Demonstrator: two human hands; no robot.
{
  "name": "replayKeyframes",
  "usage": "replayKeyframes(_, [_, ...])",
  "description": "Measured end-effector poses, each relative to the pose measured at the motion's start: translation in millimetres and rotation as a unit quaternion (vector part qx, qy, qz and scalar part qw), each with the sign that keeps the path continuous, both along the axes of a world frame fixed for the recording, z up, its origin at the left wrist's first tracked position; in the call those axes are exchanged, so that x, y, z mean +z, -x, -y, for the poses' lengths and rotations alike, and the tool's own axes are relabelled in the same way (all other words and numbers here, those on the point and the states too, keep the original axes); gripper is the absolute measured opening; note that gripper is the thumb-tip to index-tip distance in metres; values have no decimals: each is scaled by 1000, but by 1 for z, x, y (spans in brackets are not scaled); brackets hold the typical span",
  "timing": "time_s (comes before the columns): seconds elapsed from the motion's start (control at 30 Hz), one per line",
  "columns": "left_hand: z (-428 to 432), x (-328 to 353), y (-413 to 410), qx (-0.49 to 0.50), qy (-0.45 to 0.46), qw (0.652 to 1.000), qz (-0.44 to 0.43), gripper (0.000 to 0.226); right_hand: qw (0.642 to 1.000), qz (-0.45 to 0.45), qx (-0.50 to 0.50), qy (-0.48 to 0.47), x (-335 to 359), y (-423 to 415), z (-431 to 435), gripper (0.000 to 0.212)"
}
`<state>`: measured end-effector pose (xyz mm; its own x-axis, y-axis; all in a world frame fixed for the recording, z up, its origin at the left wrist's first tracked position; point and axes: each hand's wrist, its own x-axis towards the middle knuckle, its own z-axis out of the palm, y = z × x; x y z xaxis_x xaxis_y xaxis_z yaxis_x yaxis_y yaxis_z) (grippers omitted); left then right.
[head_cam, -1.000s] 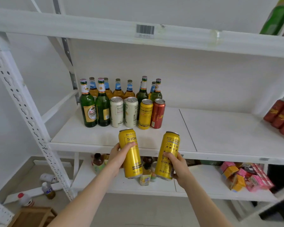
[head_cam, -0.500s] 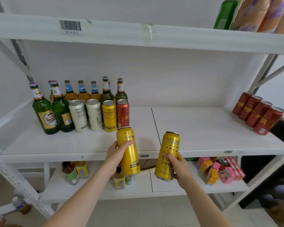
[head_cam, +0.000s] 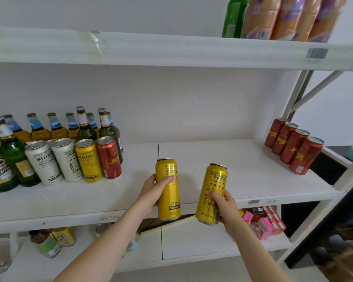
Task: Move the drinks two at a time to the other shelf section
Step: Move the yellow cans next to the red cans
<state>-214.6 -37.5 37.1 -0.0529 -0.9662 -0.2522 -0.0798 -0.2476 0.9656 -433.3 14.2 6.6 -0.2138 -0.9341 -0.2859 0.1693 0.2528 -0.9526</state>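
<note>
My left hand [head_cam: 154,190] grips an upright yellow can [head_cam: 168,196] in front of the middle shelf's front edge. My right hand [head_cam: 224,206] grips a second yellow can [head_cam: 212,186], tilted slightly right. On the left section of the middle shelf [head_cam: 222,165] stand green bottles [head_cam: 8,157], amber bottles [head_cam: 55,129], two white cans [head_cam: 55,159], a yellow can [head_cam: 88,159] and a red can [head_cam: 109,157]. Several red cans [head_cam: 293,147] stand in a row at the right end of the right section.
The top shelf [head_cam: 171,49] carries a green bottle [head_cam: 233,17] and wrapped orange-purple packs [head_cam: 289,17] at the right. The lower shelf holds jars [head_cam: 47,243] at left and pink cartons [head_cam: 265,222] at right. A white upright and brace [head_cam: 306,92] bound the right side.
The view has swung right along the shelf, so the bottles and cans slid left in view and the red cans on the right came closer. Both hands still hold their yellow cans.
</note>
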Motion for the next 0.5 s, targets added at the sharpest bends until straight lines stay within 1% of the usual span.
replayKeyframes(0.1, [6, 2, 38, 3, -5, 1000, -5, 43, 1000, -1, 1, 11, 0, 42, 4, 35])
replayKeyframes(0.23, [6, 1, 95, 16, 3, 1000, -8, 38, 1000, -14, 4, 28, 5, 105, 4, 28])
replayKeyframes(0.33, [1, 3, 140, 32, 9, 999, -15, 31, 999, -35, 18, 29, 8, 154, 2, 31])
replayKeyframes(0.43, [-4, 3, 183, 45, 8, 999, -19, 37, 998, -43, 31, 30, 11, 200, 0, 29])
replayKeyframes(0.5, [-4, 3, 209, 51, 9, 998, -20, 36, 998, -44, 36, 34, 12, 227, 1, 26])
